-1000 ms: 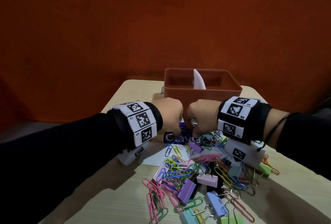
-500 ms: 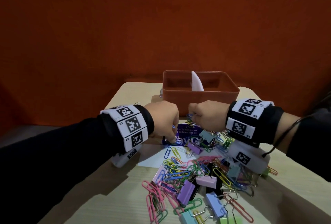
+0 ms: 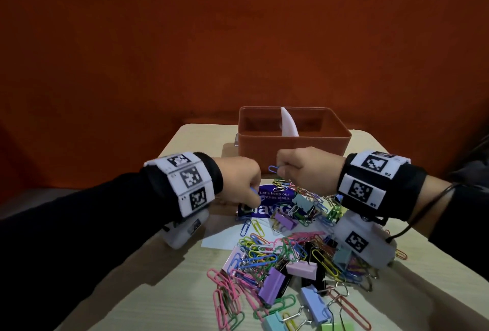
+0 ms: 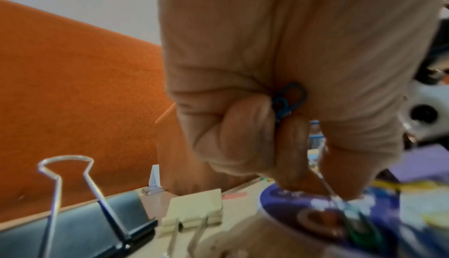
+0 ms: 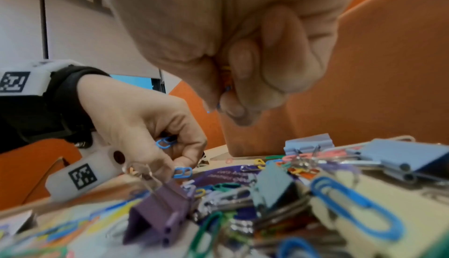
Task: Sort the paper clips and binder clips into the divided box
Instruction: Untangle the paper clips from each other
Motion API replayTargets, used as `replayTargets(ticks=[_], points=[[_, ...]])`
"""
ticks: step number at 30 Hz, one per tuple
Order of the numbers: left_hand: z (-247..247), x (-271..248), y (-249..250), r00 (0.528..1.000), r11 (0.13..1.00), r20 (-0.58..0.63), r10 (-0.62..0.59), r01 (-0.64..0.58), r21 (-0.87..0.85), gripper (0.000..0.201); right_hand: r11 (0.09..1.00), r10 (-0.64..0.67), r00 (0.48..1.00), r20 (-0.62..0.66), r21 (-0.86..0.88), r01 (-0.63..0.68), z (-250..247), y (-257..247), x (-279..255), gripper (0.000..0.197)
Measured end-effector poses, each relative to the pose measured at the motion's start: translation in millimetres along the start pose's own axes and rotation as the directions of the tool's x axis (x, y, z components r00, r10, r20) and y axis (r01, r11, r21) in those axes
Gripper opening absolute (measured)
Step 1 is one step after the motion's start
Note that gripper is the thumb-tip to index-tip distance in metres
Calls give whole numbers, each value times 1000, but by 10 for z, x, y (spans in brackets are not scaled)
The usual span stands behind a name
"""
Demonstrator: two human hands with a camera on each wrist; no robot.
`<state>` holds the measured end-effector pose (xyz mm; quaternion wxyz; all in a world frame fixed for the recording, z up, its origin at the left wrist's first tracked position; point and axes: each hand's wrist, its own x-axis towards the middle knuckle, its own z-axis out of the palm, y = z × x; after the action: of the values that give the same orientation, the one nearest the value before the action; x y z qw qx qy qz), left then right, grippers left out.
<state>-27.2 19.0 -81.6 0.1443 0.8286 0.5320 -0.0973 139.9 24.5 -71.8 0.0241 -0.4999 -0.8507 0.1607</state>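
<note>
Barely any of the sorting looked done. Our left hand [image 3: 239, 181] was curled low over the far edge of the pile [image 3: 291, 256], fingertips pinching a small blue paper clip [image 5: 181, 172] just above the purple printed card [image 3: 272, 202], with another blue clip [image 4: 287, 102] tucked in the fold of the palm, as the left wrist view showed. Our right hand [image 3: 308, 169] was closed into a loose fist near the middle of the head frame, a blue paper clip [image 3: 273, 169] poking out from its fingers towards the left; the right wrist view showed bits of yellow and blue wire inside the fist, so we judged it held several, though we could not count them.

Both hands sat in front of the orange divided box [image 3: 330, 140], which stood at the far end of the table [image 3: 190, 140], upper centre of the frame, its white divider [image 3: 288, 125] upright between two compartments. We could not see the floors of either compartment, so we could not tell what was already inside.

Most of the work remained: coloured paper clips and pastel binder clips, such as the purple one [image 3: 284, 219] and the pink one [image 3: 301, 269], lay tangled together across the lower centre and lower right of the frame. A black binder clip [image 4: 80, 231] and a cream one [image 4: 194, 210] sat in the lower left of the left wrist view.
</note>
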Motion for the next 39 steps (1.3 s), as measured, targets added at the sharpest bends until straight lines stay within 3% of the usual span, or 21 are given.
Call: replayTargets(ticks=[3, 7, 11, 16, 23, 27, 33, 35, 39], points=[[-243, -52, -47, 993, 988, -117, -23, 4, -157, 15, 998, 0, 994, -110, 57, 6, -147, -6, 11, 12], [-621, -58, -107, 956, 951, -270, -117, 30, -306, 22, 997, 19, 962, -271, 79, 3, -439, 17, 109, 8], [-806, 38, -176, 926, 883, -265, -269, 128, -451, 24, 997, 75, 946, -316, 50, -62, -697, -8, 246, 15], [-721, 196, -333, 914, 813, -242, -326, 141, -565, 14, 991, 132, 965, -225, -1, -135, -682, -89, 464, 11], [-678, 202, -321, 903, 698, -269, -336, 47, -714, 6, 992, 64, 982, -177, -93, -81, -565, -153, 499, 16], [-671, 194, -283, 880, 644, -314, -356, -12, -765, 17, 994, 43, 995, -86, -93, -51, -592, -175, 443, 18], [-661, 185, -174, 864, 678, -391, -318, -81, -730, 37, 998, 66, 997, -30, -2, -66, -595, -287, 358, 6], [-621, 211, -151, 882, 707, -385, -270, -89, -701, 36, 998, 62, 998, -13, 9, -62, -589, -319, 337, 14], [-533, 251, -138, 905, 777, -379, -193, -95, -622, 27, 991, 34, 995, -89, -129, -45, -544, -376, 339, 21]])
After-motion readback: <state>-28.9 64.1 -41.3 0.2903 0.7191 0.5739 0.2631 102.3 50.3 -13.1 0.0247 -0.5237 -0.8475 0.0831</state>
